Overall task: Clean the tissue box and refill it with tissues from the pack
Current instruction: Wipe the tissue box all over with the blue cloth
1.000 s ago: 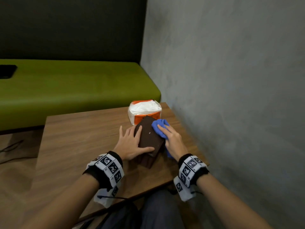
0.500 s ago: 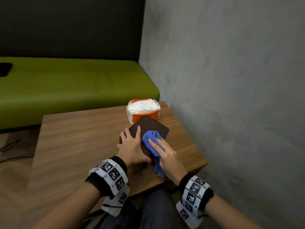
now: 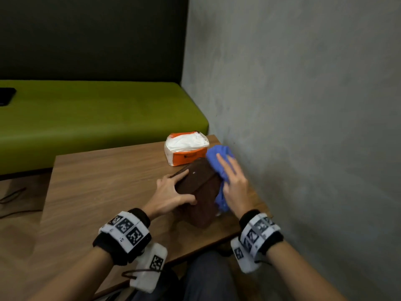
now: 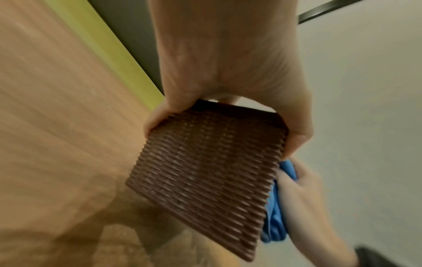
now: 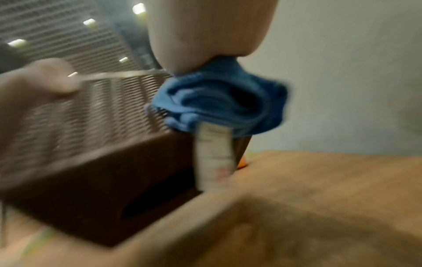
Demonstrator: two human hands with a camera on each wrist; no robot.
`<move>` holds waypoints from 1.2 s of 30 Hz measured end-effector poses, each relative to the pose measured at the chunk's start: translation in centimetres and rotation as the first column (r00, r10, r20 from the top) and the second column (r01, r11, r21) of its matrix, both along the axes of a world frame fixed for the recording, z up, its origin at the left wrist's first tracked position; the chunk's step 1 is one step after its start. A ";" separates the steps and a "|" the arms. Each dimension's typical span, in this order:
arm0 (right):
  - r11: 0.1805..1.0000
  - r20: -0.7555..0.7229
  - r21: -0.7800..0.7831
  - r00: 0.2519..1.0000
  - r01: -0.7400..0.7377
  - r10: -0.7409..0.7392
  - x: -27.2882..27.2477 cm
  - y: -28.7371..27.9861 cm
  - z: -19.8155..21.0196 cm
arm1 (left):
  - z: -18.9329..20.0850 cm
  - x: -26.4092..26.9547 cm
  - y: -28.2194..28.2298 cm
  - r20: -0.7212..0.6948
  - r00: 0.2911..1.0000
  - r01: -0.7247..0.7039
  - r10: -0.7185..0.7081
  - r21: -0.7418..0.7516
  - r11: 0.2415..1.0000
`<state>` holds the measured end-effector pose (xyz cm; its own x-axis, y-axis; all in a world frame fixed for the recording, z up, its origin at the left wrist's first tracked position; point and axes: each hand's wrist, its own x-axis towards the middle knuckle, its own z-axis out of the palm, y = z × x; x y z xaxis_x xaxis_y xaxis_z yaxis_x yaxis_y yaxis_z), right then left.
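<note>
While the left hand (image 3: 173, 192) grips the tilted brown tissue box (image 3: 199, 187) to steady it, the right hand's (image 3: 233, 183) flat fingers press a blue cloth (image 3: 217, 155) against its side.

Tissue box (image 3: 196, 187) now tipped up on edge (was lying flatter). Right hand (image 3: 233, 183) and blue cloth (image 3: 219, 161) moved from top onto its right side.

- One tissue box (image 3: 198, 187), brown
- One tissue pack (image 3: 186, 150), orange and white
- One blue cloth (image 3: 219, 164)
- Two hands: left (image 3: 171, 193), right (image 3: 235, 187)
- Two wristbands (image 3: 125, 232)
- One table (image 3: 104, 187)
- One green bench (image 3: 97, 118)
</note>
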<state>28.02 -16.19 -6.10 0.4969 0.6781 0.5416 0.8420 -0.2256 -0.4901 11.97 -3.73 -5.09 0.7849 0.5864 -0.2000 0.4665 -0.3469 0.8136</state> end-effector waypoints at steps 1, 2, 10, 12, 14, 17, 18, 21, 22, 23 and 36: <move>0.998 -0.051 0.030 0.997 0.059 -0.057 0.6 0.4 0.6 | 0.1 -0.2 -0.5 0.011 1.000 0.012 -0.011 -0.026 1.000; 0.997 -0.050 0.041 0.996 0.071 -0.069 0.3 0.8 1.0 | 0.3 -0.3 -0.8 0.022 1.000 0.017 -0.016 -0.032 0.999; 0.992 -0.035 -0.057 0.993 -0.115 0.113 -0.6 -1.5 0.9 | 1.1 -1.0 0.6 0.017 0.984 0.169 -0.179 0.263 0.950; 0.993 -0.188 -0.026 0.976 -0.116 0.109 0.7 -1.0 2.3 | 0.9 -1.6 0.6 0.041 0.976 0.193 -0.213 0.283 0.939; 0.995 -0.291 -0.008 0.952 -0.098 0.092 1.7 -0.2 3.4 | 1.1 -1.7 0.4 0.094 0.968 0.193 -0.235 0.324 0.926; 0.989 -0.473 -0.041 0.875 -0.140 0.104 3.6 1.1 5.2 | 0.9 -1.8 0.4 0.152 0.950 0.186 -0.274 0.431 0.883; 0.986 -0.493 -0.069 0.865 -0.151 0.098 4.1 1.5 5.7 | 0.7 -1.9 0.3 0.142 0.943 0.199 -0.300 0.483 0.853; 0.988 -0.407 -0.088 0.910 -0.127 0.081 3.3 2.5 7.4 | 0.2 -1.9 0.1 0.065 0.931 0.225 -0.359 0.672 0.705; 0.988 -0.318 -0.075 0.942 -0.135 0.105 2.3 2.8 7.7 | 0.2 -1.8 -0.1 0.019 0.926 0.237 -0.377 0.750 0.618; 0.980 -0.216 -0.093 0.964 -0.177 0.154 1.0 3.0 7.7 | 0.4 -1.5 -0.2 -0.038 0.918 0.256 -0.396 0.818 0.515; 1.000 -0.543 0.024 0.839 -0.018 0.029 2.8 -1.0 2.3 | 0.6 -2.2 -0.1 0.034 0.923 0.106 -0.383 0.934 0.340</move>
